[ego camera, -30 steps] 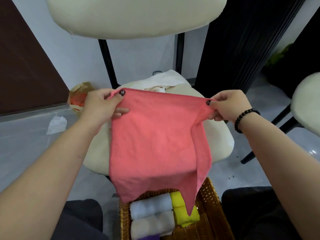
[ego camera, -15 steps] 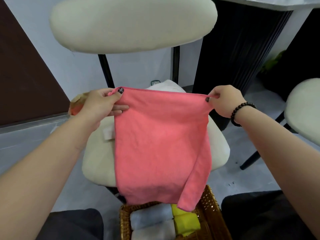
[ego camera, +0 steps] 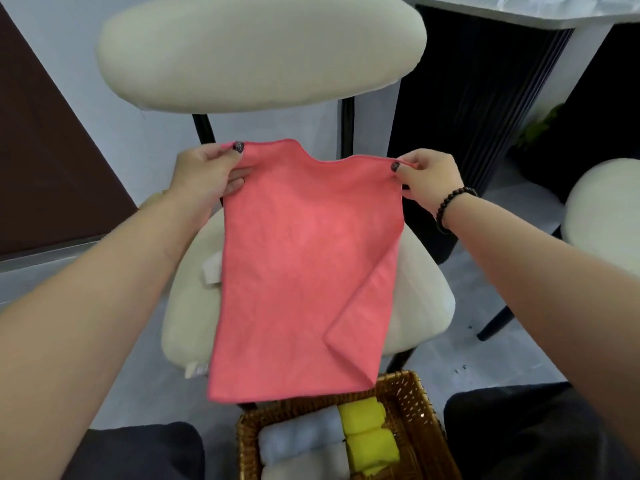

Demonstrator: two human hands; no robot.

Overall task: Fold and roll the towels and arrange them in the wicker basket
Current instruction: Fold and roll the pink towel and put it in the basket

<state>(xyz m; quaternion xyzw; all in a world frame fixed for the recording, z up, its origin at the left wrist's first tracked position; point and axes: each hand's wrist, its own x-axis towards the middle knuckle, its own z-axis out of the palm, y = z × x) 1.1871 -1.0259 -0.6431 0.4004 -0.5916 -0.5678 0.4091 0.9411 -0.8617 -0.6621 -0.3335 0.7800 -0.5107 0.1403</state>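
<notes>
though unlabelled, pink towel (ego camera: 304, 265) between both hands

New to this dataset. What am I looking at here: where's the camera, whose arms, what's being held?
No robot here: the camera is worn on a person's head and looks forward and down, so the two bare arms are the wearer's own. The left hand and the right hand, which has a bead bracelet at the wrist, each pinch a top corner of a pink towel, which hangs spread in front of a cream chair. Its lower right part is folded over. Below, a wicker basket holds rolled towels: pale ones on the left, yellow ones on the right.
</notes>
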